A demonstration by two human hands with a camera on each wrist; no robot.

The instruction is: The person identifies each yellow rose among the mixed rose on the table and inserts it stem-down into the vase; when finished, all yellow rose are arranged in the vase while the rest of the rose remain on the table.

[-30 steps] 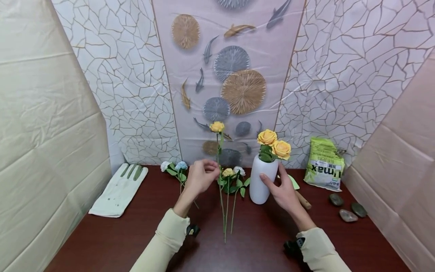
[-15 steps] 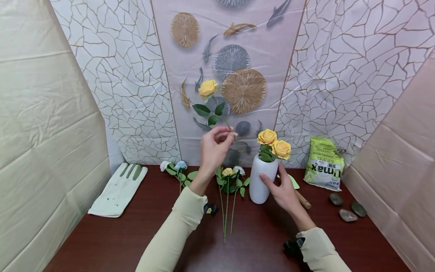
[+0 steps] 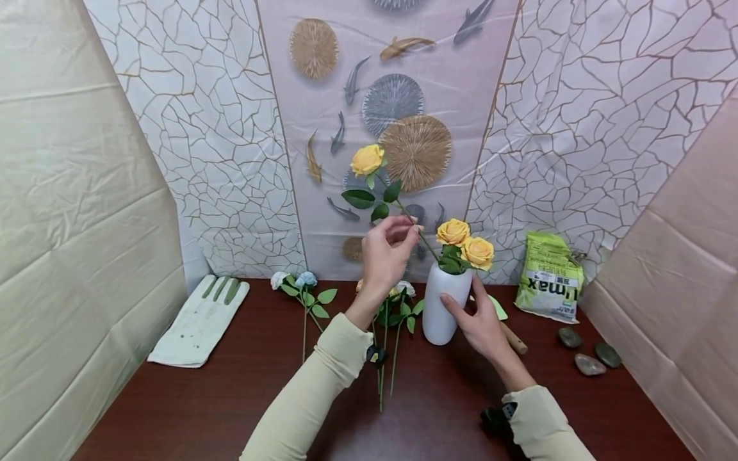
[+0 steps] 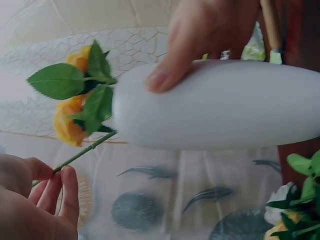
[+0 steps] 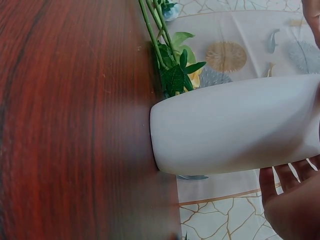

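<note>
My left hand [image 3: 387,256] pinches the green stem of a yellow rose [image 3: 368,160], which leans left above the table. In the left wrist view the stem's lower end meets the rim of the white vase [image 4: 215,107]; whether it is inside the mouth is hidden. Two other yellow roses [image 3: 476,253] stand in the vase [image 3: 444,307], leaves at its mouth. With thumb and fingers round its right side, my right hand [image 3: 480,323] holds the vase upright on the table. The right wrist view shows the vase's base [image 5: 165,140] on the tabletop.
Left of the vase lie several flowers, among them a white rose [image 3: 406,289] and a blue rose [image 3: 306,280]. A work glove [image 3: 198,323] is at far left. A wooden-handled tool [image 3: 514,339], a green bag [image 3: 550,278] and stones [image 3: 590,365] lie right.
My left hand has lifted the yellow rose off the table, tilted it and carried it right to the vase's mouth. My right hand and the vase have stayed in place.
</note>
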